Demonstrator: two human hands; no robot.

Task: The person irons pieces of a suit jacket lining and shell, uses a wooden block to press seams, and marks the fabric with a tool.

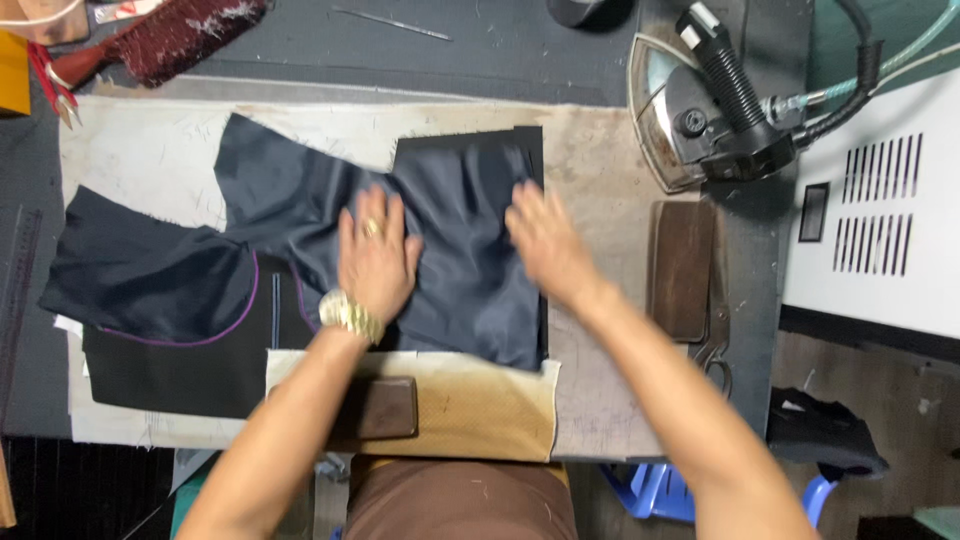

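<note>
- The left hand [375, 255] is lying flat and spread wide on the dark cloth [450, 230], pressing it down and not gripping anything.
- The right hand [545, 245] is also lying open on the cloth, near its right edge. It is a bit blurry, but the fingers look stretched out and are not holding anything.
- The dark cloth is sitting in the middle of the bench, on a pale pad [600, 180] with brown stains.
- More dark pieces with a purple line [200, 330] are lying toward the left side of the bench.
- The cloth is looking thin, soft and light. It is wrinkling under the hands, so it probably slides and folds easily.
- A good place to hold it is probably along an edge or a corner, with flat fingers keeping the middle smooth.
- A big iron [700, 110] is resting at the far right corner of the bench, well apart from both hands.
- A brown block [385, 408] is sitting at the near edge, under the left arm.
</note>
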